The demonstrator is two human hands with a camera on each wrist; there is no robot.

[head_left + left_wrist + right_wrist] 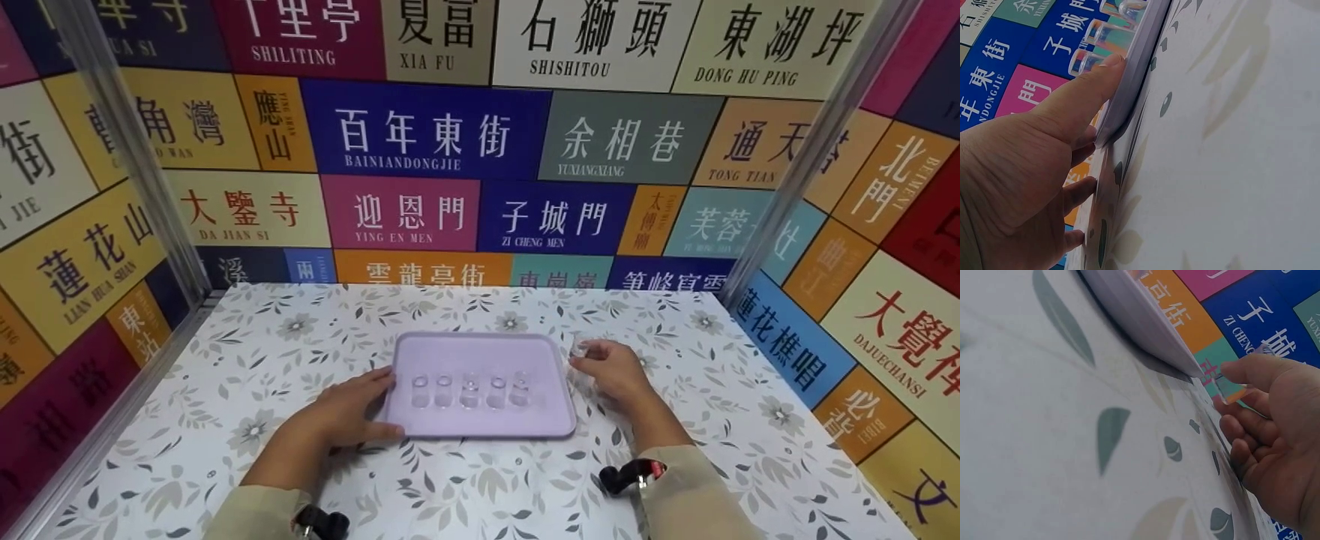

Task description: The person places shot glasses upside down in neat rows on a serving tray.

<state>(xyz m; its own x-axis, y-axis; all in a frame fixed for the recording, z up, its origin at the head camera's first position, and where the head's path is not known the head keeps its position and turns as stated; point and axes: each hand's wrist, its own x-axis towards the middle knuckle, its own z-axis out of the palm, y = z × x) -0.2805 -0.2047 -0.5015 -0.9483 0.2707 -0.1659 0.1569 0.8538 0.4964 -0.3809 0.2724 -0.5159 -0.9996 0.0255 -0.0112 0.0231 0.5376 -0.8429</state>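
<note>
A light purple tray [480, 424] lies on the table with a row of several small clear cups [470, 391] on it. At its left end is my left hand [349, 409], fingers extended, with the thumb on the rim at the near left corner. The left wrist view shows this thumb [1081, 93] over the tray's edge [1137, 73], some cups just past it. Just off the tray's right side, my right hand [611, 371] pinches another small clear cup [577, 345] between thumb and fingers. In the right wrist view, fingers partly hide that cup [1229, 389].
A white tabletop [480, 495] with a leaf and flower print carries the tray. Behind and beside it stand panels [420, 131] of colourful signs, with upright metal posts [161, 202] at the corners.
</note>
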